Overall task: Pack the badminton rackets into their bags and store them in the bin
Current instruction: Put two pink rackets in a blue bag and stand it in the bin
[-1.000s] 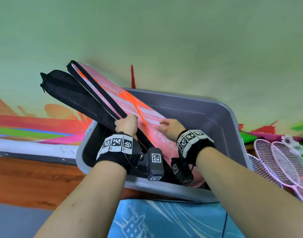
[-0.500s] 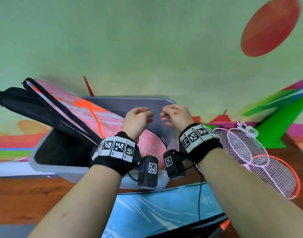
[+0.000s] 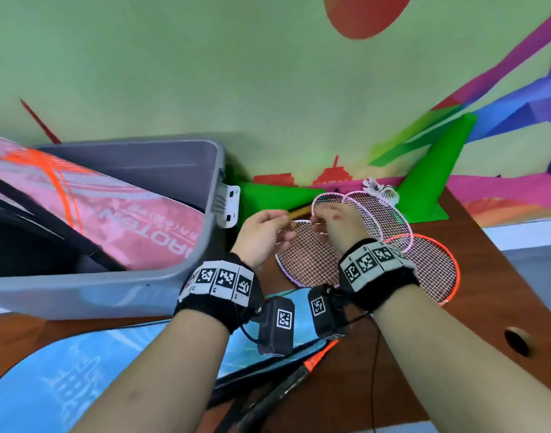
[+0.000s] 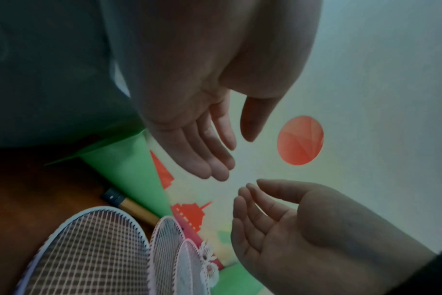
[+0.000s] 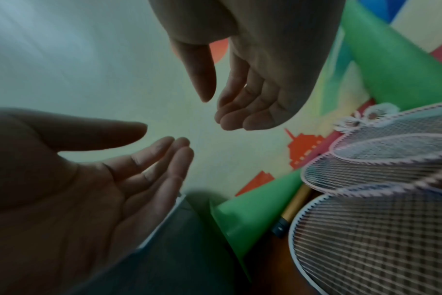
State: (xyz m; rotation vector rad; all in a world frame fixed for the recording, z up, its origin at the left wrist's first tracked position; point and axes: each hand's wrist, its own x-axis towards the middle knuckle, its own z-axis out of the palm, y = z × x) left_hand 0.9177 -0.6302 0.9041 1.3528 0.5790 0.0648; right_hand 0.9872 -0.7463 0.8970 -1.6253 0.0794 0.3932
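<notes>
Wrist views: open palms of left hand [image 4: 189, 127] and right hand [image 5: 255, 85], empty; head view only: rackets [image 3: 311, 257] at 6 o'clock beneath both.

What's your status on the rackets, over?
Both hands empty: left hand, right hand above loose rackets. Pink bag in bin; blue bag on table. Shuttlecocks beside rackets, not blocking.

The head view looks down and forward from above the rackets [image 3: 355, 245], taking in the bin [image 3: 174, 276] left of them. Both wrist views sit close above the rackets, facing the wall [image 4: 366, 99]. All three views share the rackets.
</notes>
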